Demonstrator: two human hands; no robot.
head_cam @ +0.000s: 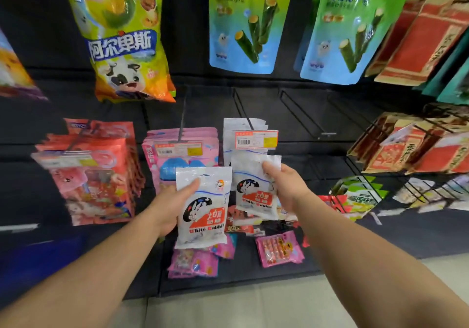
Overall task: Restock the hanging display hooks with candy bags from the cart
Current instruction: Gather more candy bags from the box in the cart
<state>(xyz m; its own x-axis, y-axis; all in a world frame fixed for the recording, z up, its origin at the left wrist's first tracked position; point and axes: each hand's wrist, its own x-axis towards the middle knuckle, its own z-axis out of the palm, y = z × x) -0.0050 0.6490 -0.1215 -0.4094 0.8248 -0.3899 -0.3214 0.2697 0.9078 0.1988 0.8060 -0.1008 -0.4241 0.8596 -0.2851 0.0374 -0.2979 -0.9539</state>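
Both our forearms reached in from the bottom edge, each hand holding a White Rabbit bag.

Our left hand (175,201) gripped the nearer white candy bag (203,208) from its left side, thumb across the front. Our right hand (284,185) pinched the upper right corner of a second white bag (253,188), held just below the hook's price tag (256,139), where more white bags (243,127) hung. Beside them to the left hung pink bags (182,150), then red bags (99,173). Empty wire hooks (304,114) stood to the right. Small pink packets (279,249) lay on the dark shelf (253,272) beneath our hands.
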